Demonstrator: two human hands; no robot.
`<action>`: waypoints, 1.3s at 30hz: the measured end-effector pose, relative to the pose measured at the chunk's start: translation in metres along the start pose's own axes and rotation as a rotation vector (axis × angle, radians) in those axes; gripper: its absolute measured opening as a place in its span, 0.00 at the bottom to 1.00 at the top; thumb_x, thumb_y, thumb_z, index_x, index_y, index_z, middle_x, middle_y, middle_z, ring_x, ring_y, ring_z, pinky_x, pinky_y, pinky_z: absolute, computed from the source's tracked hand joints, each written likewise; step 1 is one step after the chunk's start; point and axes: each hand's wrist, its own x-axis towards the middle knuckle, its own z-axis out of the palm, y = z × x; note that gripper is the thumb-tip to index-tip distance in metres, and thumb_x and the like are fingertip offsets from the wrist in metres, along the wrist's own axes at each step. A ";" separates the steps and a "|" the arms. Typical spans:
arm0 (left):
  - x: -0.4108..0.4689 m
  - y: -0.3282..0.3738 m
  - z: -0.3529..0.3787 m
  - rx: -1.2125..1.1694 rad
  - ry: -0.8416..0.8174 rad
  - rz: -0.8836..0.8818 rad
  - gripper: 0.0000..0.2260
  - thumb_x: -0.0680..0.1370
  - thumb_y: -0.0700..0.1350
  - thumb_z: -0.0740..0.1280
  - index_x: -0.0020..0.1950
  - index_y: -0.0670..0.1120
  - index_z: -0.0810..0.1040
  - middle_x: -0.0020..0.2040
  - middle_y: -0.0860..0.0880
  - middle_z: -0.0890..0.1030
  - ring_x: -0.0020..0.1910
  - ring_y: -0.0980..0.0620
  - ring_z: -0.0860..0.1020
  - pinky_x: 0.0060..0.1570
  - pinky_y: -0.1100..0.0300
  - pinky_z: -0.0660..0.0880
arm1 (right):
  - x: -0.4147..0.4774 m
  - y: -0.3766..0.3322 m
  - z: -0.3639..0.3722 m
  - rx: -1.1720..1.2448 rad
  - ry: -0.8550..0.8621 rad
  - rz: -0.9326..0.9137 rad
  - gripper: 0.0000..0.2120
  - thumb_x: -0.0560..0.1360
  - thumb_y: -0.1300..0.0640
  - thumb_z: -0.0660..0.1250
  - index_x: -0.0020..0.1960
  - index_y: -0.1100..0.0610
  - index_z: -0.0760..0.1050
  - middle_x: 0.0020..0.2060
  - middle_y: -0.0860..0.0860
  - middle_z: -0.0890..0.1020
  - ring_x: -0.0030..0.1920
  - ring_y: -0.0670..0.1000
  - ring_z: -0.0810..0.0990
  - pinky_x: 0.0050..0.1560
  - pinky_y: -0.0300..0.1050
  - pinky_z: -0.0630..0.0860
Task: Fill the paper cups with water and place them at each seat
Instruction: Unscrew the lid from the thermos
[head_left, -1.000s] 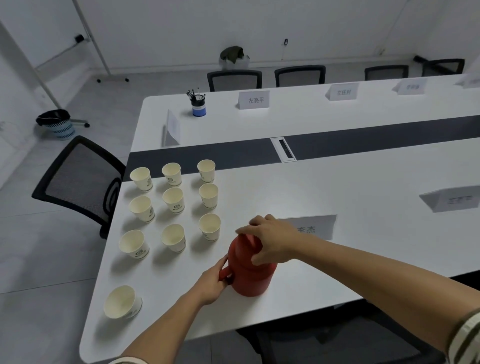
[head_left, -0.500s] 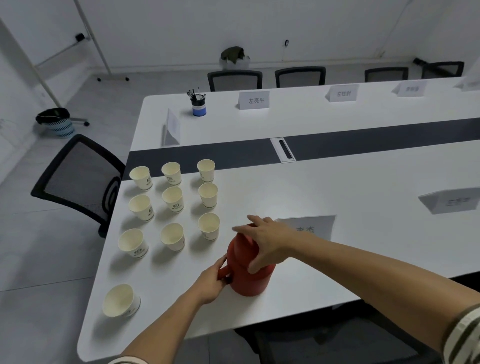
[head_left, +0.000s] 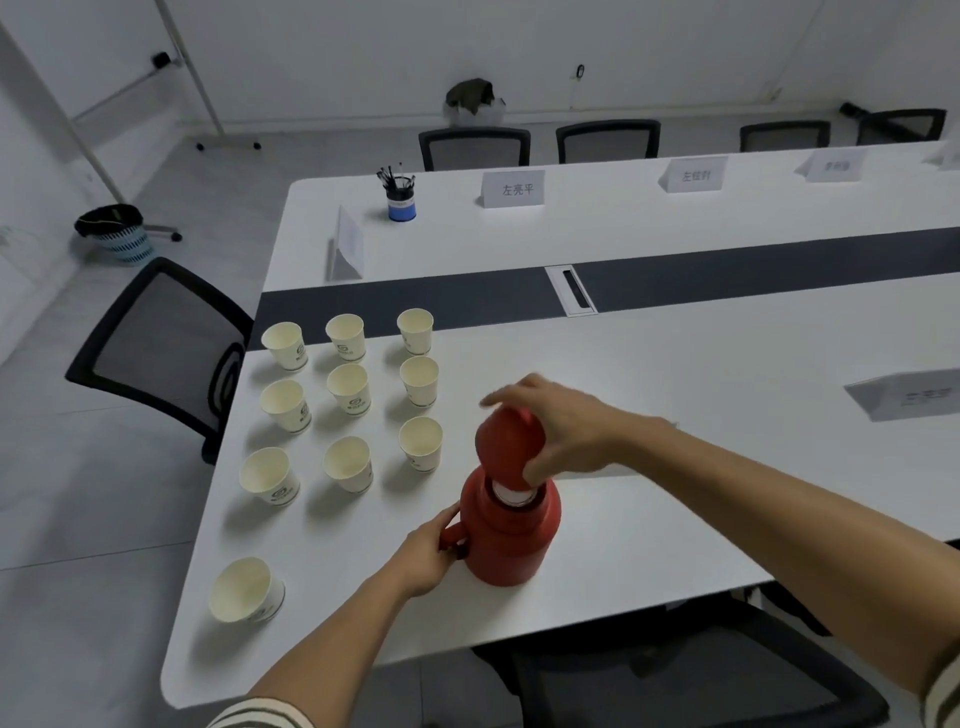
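Note:
A red thermos jug (head_left: 511, 535) stands near the front of the white table (head_left: 675, 374). My left hand (head_left: 431, 553) grips its handle on the left side. My right hand (head_left: 558, 426) holds the jug's red cap (head_left: 506, 447), lifted just off the neck, where a white stopper (head_left: 511, 493) shows. Several empty paper cups (head_left: 348, 387) stand in rows to the left of the jug, and one more cup (head_left: 247, 590) sits alone near the front left corner.
Name cards (head_left: 514, 188) stand at the seats, one (head_left: 904, 397) at the right. A pen holder (head_left: 401, 200) is at the far left end. A black mesh chair (head_left: 161, 343) is left of the table, others line the far side. A bin (head_left: 114, 234) sits on the floor.
My right hand has lifted the red cap up off the jug, uncovering the white stopper. My left hand stays on the handle.

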 end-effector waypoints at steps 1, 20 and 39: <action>-0.001 0.001 0.001 0.003 0.000 -0.001 0.30 0.78 0.36 0.61 0.76 0.59 0.64 0.56 0.51 0.83 0.53 0.56 0.82 0.59 0.56 0.77 | -0.005 0.010 -0.004 0.109 0.073 0.022 0.41 0.65 0.54 0.77 0.73 0.41 0.62 0.63 0.48 0.65 0.59 0.52 0.72 0.55 0.44 0.77; -0.005 0.015 0.001 -0.013 0.031 -0.078 0.28 0.75 0.28 0.59 0.71 0.51 0.71 0.58 0.51 0.81 0.51 0.64 0.81 0.56 0.61 0.76 | -0.044 0.157 0.197 0.394 0.509 0.588 0.33 0.62 0.49 0.80 0.59 0.52 0.66 0.56 0.51 0.68 0.48 0.54 0.76 0.46 0.46 0.74; -0.008 0.018 0.001 -0.016 0.022 -0.098 0.27 0.75 0.29 0.58 0.71 0.50 0.71 0.56 0.49 0.82 0.52 0.57 0.83 0.48 0.65 0.74 | -0.023 0.051 0.089 0.279 0.499 0.091 0.22 0.70 0.31 0.65 0.52 0.48 0.77 0.45 0.41 0.78 0.44 0.42 0.78 0.46 0.43 0.75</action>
